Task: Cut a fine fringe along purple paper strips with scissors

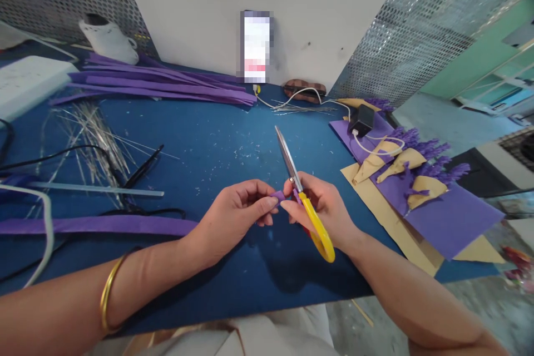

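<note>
My left hand (244,206) is closed in a pinch on a small piece of purple paper (278,196) above the middle of the table. Close beside it, my right hand (323,206) is wrapped round a pair of scissors (311,217). Their yellow handle lies across its fingers, and the blades point away from me, up and to the left. The thumb and fingertips of this hand also meet the purple paper from the right side. A little more purple shows behind the scissors' pivot. The fingers overlap much of the piece, so its full shape is hidden.
Purple strips (167,83) lie at the back left, near a white mug (108,39). Thin wires (100,144) and a glue stick (100,188) are at left. A phone (256,47) leans on the board. Paper-wrapped purple flowers (425,192) lie on purple sheets (467,217) at right, beneath a charger cable.
</note>
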Demonstrator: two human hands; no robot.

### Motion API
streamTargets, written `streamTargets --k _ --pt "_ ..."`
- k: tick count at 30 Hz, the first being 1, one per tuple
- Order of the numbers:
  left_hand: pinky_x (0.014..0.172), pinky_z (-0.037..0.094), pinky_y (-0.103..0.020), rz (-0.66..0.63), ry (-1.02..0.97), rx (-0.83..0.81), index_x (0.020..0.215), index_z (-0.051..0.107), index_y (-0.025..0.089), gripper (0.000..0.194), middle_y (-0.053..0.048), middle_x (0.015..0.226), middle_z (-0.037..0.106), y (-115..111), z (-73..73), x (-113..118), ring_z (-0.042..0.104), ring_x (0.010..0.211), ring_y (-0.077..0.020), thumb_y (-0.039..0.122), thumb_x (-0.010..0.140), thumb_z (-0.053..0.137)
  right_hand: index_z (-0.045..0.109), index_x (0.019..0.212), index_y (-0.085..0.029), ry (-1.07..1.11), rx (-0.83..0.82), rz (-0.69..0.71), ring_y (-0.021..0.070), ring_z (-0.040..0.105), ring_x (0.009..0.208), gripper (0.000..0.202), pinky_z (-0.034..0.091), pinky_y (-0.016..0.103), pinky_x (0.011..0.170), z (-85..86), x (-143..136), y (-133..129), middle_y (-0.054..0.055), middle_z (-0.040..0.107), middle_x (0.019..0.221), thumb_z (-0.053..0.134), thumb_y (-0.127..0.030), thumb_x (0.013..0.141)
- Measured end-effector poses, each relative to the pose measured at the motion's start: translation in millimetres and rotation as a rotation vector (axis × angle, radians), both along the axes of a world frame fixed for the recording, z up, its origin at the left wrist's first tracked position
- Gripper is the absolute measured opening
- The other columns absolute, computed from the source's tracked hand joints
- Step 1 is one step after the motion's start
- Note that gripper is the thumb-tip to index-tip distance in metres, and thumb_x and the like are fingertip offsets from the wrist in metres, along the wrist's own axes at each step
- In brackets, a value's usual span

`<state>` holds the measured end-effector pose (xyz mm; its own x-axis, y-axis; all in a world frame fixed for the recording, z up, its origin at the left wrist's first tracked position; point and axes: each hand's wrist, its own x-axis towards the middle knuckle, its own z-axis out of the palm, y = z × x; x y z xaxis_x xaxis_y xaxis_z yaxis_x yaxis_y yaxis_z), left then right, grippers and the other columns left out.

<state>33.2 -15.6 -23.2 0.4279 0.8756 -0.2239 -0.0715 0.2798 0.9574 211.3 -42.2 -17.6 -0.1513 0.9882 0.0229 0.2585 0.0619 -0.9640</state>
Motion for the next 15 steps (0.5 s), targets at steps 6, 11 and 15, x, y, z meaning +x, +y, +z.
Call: streamTargets --k 6,11,15 --pt "0.055 0.045 -0.024 -0.027 0.01 0.047 0.07 0.073 0.019 0.014 -0.001 0.062 0.065 -0.7 1.2 1.1 0.054 0.055 -0.0121 0.032 0.074 0.073 0.052 0.081 -0.022 0.015 -0.017 0.032 0.0089 0.051 0.048 0.017 0.044 0.019 0.044 -0.8 -3.1 -2.4 -0.006 0.05 0.063 0.067 -0.028 0.082" --pt "0.046 0.038 -0.024 -0.052 0.043 0.043 0.07 0.074 0.019 0.016 0.001 0.054 0.061 -1.0 0.8 0.1 0.049 0.047 -0.0118 0.035 0.072 0.074 0.052 0.08 -0.021 -0.052 0.024 0.041 0.0091 0.051 0.051 0.012 0.042 0.019 0.045 0.6 -2.2 -3.8 -0.005 0.052 0.066 0.063 -0.022 0.082" --pt "0.04 0.029 -0.023 -0.088 0.061 0.001 0.067 0.075 0.02 0.02 0.001 0.051 0.06 1.3 -0.1 -2.0 0.041 0.041 -0.0094 0.04 0.071 0.076 0.053 0.081 -0.021 -0.118 0.068 0.039 0.0095 0.05 0.056 0.01 0.042 0.02 0.051 -0.1 0.2 -4.1 -0.004 0.052 0.071 0.063 -0.019 0.082"
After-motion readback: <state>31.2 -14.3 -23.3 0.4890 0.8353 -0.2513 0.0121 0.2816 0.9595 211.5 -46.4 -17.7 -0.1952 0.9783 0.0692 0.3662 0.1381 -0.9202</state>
